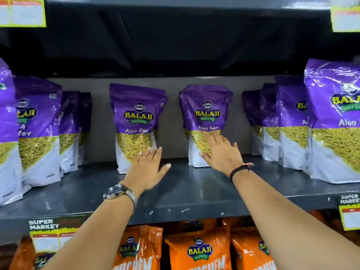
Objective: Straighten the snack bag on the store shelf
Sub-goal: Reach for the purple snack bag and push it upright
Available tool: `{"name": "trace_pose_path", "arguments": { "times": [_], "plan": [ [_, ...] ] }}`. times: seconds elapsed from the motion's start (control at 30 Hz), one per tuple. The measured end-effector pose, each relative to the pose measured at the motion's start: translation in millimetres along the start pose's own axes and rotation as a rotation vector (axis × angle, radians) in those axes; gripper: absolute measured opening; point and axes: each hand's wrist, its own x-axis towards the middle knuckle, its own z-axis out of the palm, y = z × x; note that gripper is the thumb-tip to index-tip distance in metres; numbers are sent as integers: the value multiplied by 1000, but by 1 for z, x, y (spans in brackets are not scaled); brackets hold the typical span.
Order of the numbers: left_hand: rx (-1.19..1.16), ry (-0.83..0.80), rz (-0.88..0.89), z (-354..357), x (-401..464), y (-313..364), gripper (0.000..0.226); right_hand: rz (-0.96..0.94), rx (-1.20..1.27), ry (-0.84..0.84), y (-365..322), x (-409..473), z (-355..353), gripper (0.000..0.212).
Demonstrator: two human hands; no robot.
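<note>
Two purple Balaji Aloo Sev bags stand upright near the back of the dark shelf [187, 191]. The left bag [136, 117] leans slightly. The right bag [205, 112] stands beside it with a gap between them. My left hand [147, 168], with a watch on the wrist, is spread flat in front of the left bag's lower part. My right hand [220, 151], with a black thread band on the wrist, lies with fingers apart against the lower front of the right bag. Neither hand grips a bag.
More purple Aloo Sev bags stand in rows at the left [39, 129] and at the right [331, 117] of the shelf. Orange Balaji bags [198, 250] fill the shelf below. Price tags [46, 236] hang on the shelf edge.
</note>
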Motion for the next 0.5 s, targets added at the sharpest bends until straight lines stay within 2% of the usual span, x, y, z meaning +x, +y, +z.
{"name": "trace_pose_path", "arguments": {
  "times": [0.07,0.13,0.33,0.5],
  "plan": [
    [-56,-238,-61,9,6,-4,69,57,48,-49,2,12,8,69],
    [-95,-355,-86,18,10,-7,71,103,92,-71,3,25,15,75],
    [-95,-433,-75,33,15,1,70,144,121,-14,-5,58,31,92],
    [-143,-430,-68,33,14,2,65,189,100,47,-7,57,42,92]
  ]
}}
